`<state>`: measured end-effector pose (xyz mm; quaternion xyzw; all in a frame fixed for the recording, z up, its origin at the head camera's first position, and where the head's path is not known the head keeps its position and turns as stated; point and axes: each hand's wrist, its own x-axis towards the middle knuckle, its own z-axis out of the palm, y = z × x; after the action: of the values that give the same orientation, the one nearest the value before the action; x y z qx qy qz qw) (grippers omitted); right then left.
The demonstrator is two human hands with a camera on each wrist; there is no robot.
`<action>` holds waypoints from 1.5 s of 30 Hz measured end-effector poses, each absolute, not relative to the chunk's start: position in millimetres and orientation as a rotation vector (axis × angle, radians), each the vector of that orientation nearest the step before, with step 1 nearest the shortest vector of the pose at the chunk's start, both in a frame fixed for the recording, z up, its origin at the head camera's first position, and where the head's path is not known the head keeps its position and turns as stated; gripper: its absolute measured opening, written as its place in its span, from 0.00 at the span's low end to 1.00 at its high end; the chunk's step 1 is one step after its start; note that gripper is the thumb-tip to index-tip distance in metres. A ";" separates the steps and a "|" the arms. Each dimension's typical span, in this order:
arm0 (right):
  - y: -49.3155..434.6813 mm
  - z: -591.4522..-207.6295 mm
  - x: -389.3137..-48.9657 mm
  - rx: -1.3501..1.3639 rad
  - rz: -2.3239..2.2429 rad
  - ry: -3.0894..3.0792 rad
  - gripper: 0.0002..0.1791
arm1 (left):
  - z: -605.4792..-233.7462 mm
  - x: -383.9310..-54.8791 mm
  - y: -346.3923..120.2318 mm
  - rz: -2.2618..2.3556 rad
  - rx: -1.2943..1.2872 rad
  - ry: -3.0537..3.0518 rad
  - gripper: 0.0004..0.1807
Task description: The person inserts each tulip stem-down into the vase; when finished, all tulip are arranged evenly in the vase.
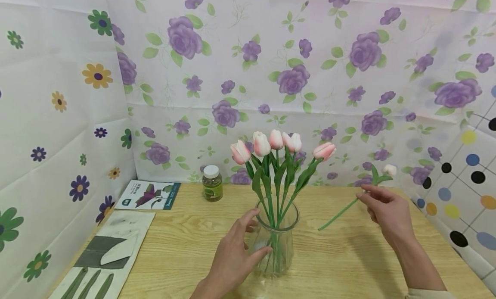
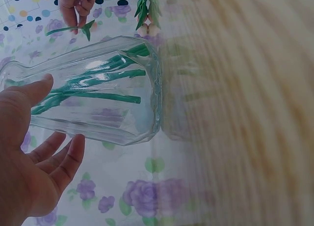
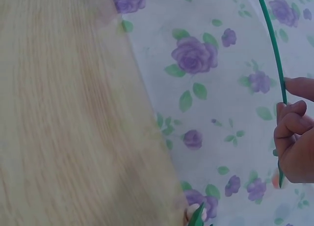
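A clear glass vase (image 1: 273, 251) stands on the table, holding several pink and white tulips (image 1: 276, 139); their green stems show through the glass. My left hand (image 1: 236, 253) is at the vase's left side, fingers spread and gently bent. In the left wrist view its thumb (image 2: 37, 91) overlaps the glass vase (image 2: 98, 88). Out to the right, my right hand (image 1: 383, 206) pinches a single tulip (image 1: 339, 215) by its green stem. That tulip is tilted, pale bloom up to the right and stem end down to the left.
A small jar (image 1: 212, 185) with a white lid stands behind and left of the vase. A printed booklet (image 1: 149, 195) and a sheet with grey and green shapes (image 1: 104, 256) lie at the left. Another tulip (image 2: 142, 12) is low by the tabletop. Floral cloth (image 1: 248, 75) closes the back.
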<state>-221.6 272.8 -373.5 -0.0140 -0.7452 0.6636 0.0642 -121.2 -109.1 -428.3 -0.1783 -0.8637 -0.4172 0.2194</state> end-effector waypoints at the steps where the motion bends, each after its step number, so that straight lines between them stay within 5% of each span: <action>1: 271.0 -371.6 -221.3 -0.050 2.008 -2.247 0.16 | -428.5 -121.1 -109.1 -1.156 -0.494 -2.388 0.51; 21: 230.7 -340.2 -213.2 0.012 2.161 -1.973 0.15 | -428.5 -120.5 -108.9 -1.158 -0.503 -2.387 0.52; 45: 176.7 -316.0 -192.5 0.173 1.802 -1.784 0.16 | -427.9 -120.4 -108.7 -1.157 -0.493 -2.390 0.51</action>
<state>-192.5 176.7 -316.0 0.0649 -0.6705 0.6773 0.2958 -120.4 -108.7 -427.9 -0.1780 -0.8635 -0.4182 0.2186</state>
